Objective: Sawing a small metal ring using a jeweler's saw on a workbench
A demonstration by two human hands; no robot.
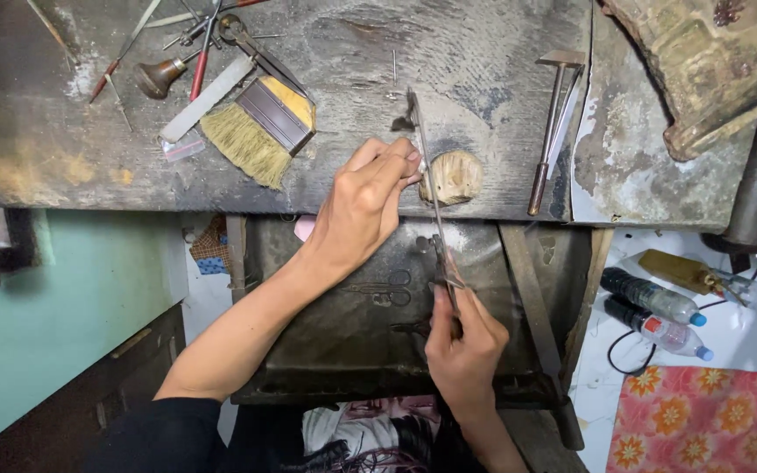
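Head view: the right hand [464,346] closes its grip around the handle of a jeweller's saw [431,188], whose frame runs away from it over the wooden peg [454,176] at the table [484,79] edge. Just left of the blade, the left hand [363,206] pinches its fingertips [409,162] shut against the peg; any held piece is too small to tell. A brush [260,127] lies further left, a hammer [554,131] right.

Jeweller's saw frame [431,188] — slender dark metal, lying lengthwise across the bench edge. Handle end gripped low; upper end beside a rounded wooden bench peg [451,178].
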